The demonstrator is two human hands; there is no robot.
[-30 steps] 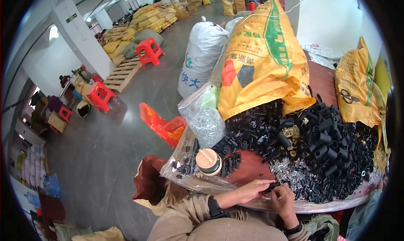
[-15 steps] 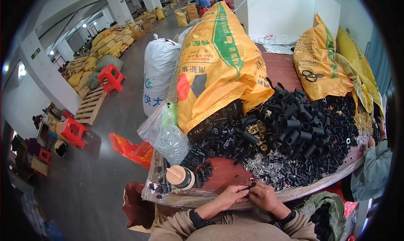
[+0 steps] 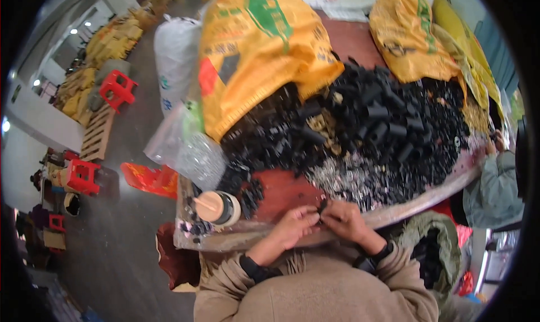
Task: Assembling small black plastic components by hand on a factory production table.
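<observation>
Now I have both hands at the table's near edge, my left hand [image 3: 293, 227] and right hand [image 3: 344, 219] pinched shut together on a small black part [image 3: 322, 207]. Behind them a big pile [image 3: 382, 130] lies unsorted, so most work looks left; a cup [image 3: 216, 208] stands left.

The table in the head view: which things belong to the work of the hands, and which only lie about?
In the work:
left hand
right hand
small black part held between both hands
pile of black parts
small silvery parts

Lying about:
yellow sack
round lidded container
red stool
</observation>
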